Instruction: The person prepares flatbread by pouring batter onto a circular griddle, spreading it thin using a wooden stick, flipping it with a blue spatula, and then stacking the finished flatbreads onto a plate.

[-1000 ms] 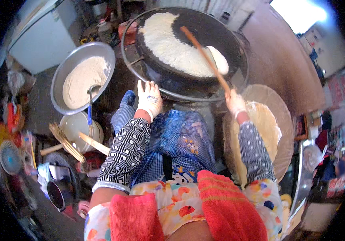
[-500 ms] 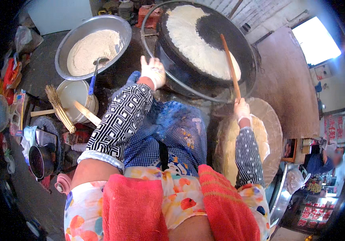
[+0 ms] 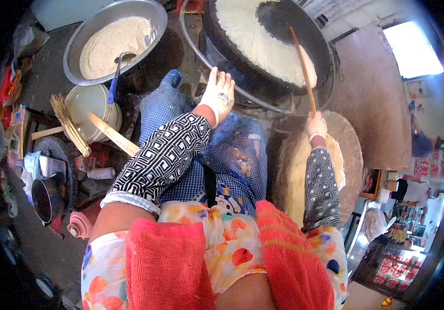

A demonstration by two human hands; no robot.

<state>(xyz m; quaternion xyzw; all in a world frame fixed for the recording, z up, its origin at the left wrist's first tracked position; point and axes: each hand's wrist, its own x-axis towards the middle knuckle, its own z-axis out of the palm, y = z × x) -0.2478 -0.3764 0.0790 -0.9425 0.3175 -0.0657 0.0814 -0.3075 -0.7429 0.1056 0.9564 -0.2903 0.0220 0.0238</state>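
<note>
Spreading batter thin across the big round griddle

Far left there's a metal basin of batter [image 3: 113,44] with a blue-handled ladle [image 3: 114,77] leaning in it, and a pale pot [image 3: 90,111] just below. The left hand [image 3: 218,95], gloved in white, rests flat on the griddle rim [image 3: 196,46], fingers spread and gripping nothing. The right hand [image 3: 316,126] has its fingers clenched round a long wooden stick [image 3: 302,67] whose tip sits on the batter sheet [image 3: 263,39] covering much of the dark griddle [image 3: 304,31]. Looks like the spreading stage; I'd guess sweeping into the bare patch top right comes next. Finished sheets [image 3: 297,170] stack under that wrist.
</note>
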